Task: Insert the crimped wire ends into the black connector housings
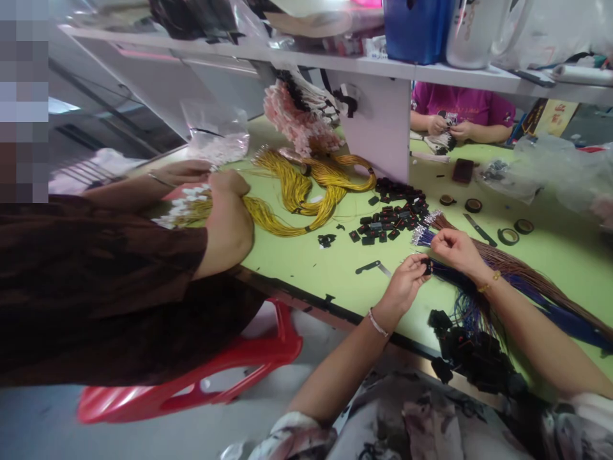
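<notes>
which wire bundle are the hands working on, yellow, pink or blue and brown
The blue and brown bundle. It runs right under the right hand and left hand, while the yellow bundle and pink bundle lie farther off.

Green worktable (306, 265), white shelf (335, 64), red stool (215, 377).

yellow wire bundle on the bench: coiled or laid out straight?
Coiled. The yellow wires lie in loose loops on the green table, curling back past a co-worker's arm.
</notes>
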